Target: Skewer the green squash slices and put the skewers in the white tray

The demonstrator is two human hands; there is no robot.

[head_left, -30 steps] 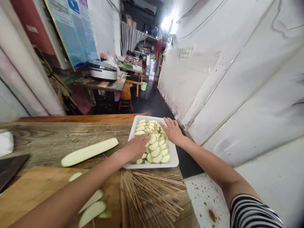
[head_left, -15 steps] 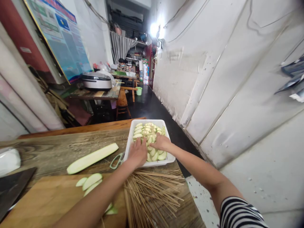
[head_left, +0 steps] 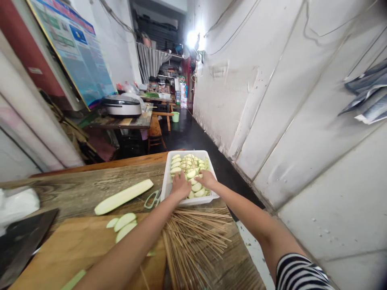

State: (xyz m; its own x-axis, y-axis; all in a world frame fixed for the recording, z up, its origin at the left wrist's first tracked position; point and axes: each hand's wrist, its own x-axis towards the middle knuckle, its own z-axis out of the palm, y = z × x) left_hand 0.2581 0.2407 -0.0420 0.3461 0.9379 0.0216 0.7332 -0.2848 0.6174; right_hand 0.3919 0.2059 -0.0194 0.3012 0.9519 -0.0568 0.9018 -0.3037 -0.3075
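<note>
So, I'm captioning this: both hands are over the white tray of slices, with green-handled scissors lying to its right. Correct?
Not quite: the head view shows the green-handled scissors to the left of the white tray. The left hand and right hand are over its slices, as you said.

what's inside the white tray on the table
The white tray holds overlapping green-edged vegetable slices, with thin sticks among those toward its far side. The left hand and right hand hide some slices; whatever lies beneath the pile is covered.
</note>
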